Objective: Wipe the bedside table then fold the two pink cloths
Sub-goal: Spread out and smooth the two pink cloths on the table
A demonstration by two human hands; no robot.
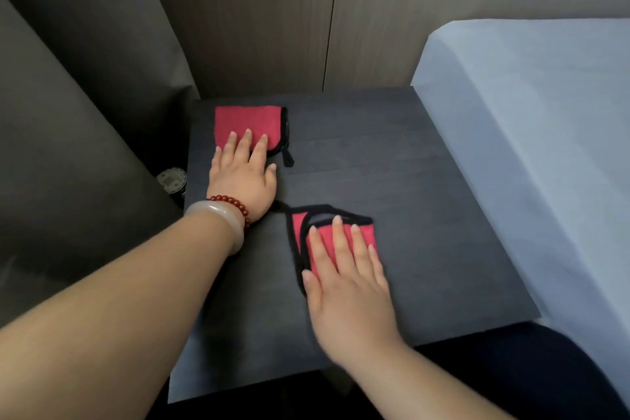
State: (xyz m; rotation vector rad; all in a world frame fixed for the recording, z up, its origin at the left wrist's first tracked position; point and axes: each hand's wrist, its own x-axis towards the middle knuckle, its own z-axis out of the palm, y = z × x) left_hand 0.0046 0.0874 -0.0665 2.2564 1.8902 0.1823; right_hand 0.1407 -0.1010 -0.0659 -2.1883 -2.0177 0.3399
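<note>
left hand (240, 174) and right hand (347, 278), fingers flat and splayed, each press a folded black-edged pink cloth (249, 126) (335, 232) on the matte dark desk (426, 215).

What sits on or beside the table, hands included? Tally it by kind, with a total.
Pink cloths: 2
Hands: 2, left, right
Bracelets: 2
Table: 1
Bed: 1
Total: 8

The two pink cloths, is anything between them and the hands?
Nothing visible. The left hand lies flat with its fingertips on the far cloth, and the right hand lies flat on the near cloth, both on the table.
</note>
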